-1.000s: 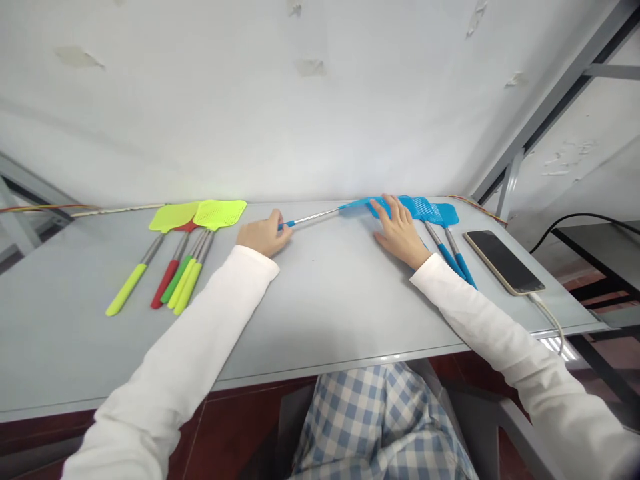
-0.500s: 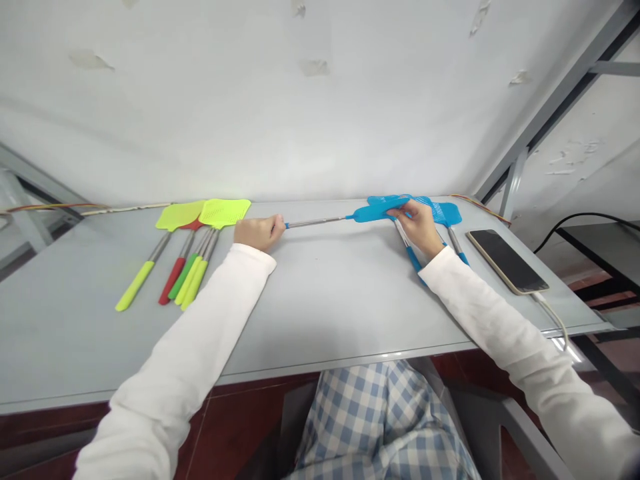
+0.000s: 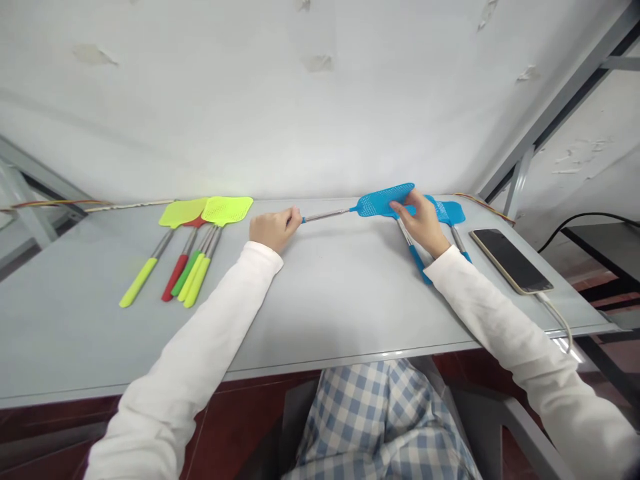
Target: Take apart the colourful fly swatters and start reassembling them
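A blue fly swatter (image 3: pixel 377 202) with a thin metal shaft stretches between my two hands, above the back of the table. My left hand (image 3: pixel 275 229) is closed around its handle, which is mostly hidden in the fist. With thumb and fingers, my right hand (image 3: pixel 423 220) pinches the far end of the perforated head, whose face is tilted up toward me. Under and beside my right hand lie other blue fly swatters (image 3: pixel 453 213), partly covered by the hand and sleeve. Left of my left hand rest several yellow-green, red and green fly swatters (image 3: pixel 227 210), heads toward the wall.
A smartphone (image 3: pixel 510 261) with a white cable (image 3: pixel 557 313) lies at the right of the grey table (image 3: pixel 340 300). Behind is a white wall (image 3: pixel 280 120). Metal frame bars stand at both sides, and thin wires run along the table's back edge.
My left hand has moved a little right, and the shaft showing between the hands is shorter. The swatter's head has turned to show more of its perforated face.
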### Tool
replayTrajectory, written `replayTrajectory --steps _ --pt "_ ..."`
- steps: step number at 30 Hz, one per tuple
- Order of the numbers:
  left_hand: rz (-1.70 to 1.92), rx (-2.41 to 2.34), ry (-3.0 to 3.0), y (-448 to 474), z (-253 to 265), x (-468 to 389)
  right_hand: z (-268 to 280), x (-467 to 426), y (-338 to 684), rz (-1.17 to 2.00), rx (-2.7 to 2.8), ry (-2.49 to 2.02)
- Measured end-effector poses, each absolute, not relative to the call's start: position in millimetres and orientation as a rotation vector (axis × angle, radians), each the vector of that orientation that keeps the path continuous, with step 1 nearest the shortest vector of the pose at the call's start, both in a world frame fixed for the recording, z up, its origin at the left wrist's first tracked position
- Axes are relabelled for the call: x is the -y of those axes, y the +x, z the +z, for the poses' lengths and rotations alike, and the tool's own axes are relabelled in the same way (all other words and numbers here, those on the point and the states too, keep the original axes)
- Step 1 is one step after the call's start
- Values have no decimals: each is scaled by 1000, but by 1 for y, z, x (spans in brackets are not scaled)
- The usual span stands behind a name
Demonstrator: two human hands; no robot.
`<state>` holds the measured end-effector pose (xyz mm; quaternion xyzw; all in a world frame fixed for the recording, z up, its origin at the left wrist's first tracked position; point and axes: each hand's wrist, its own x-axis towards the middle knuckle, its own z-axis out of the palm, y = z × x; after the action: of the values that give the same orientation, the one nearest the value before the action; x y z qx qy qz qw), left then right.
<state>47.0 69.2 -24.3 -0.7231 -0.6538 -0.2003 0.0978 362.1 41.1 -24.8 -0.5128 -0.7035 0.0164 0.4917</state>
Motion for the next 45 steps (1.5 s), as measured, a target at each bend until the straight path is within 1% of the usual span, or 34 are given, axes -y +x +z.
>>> replayTrajectory --steps 3,5,8,9,10,12,14,17,20,23,28,34,37,43,45 --pt "-730 2051 -2242 48 -25 -70 -31 -40 357 -106 1577 -1334" --pt "-905 2129 -2376 55 -27 -67 -31 -34 346 -136 1512 -1403" --pt "-1248 2123 -2759 76 -34 -52 -29 -19 321 71 1692 -1417" --pt "-1291 2079 -2950 85 -36 -44 -29 -13 312 165 1762 -1383" --pt "-1249 2026 -3146 93 -38 -36 -29 -9 304 256 1798 -1356" --pt "-1046 1834 -3440 105 -40 -24 -31 -3 293 406 1786 -1327" --pt "-920 1597 -3491 109 -40 -19 -34 -3 289 537 1715 -1335" --pt "-905 1263 -3337 102 -41 -26 -37 -6 292 675 1626 -1370" --pt "-776 1177 -3137 92 -43 -41 -34 -8 298 612 1619 -1496" --pt "-612 1419 -2774 80 -45 -55 -29 -7 304 444 1682 -1715" --pt "-684 2071 -1980 46 -53 -75 -28 -6 311 150 1968 -2092" --pt "-644 2573 -1469 1 -58 -92 -30 -3 313 -62 2119 -2211" --pt "-624 2645 -1426 -15 -58 -97 -25 -2 320 -129 2159 -2208" --pt "-726 2507 -1600 -31 -63 -105 -25 -7 331 -175 2176 -2179" --pt "-703 2502 -1616 -29 -62 -105 -27 -8 332 -199 2154 -2190"
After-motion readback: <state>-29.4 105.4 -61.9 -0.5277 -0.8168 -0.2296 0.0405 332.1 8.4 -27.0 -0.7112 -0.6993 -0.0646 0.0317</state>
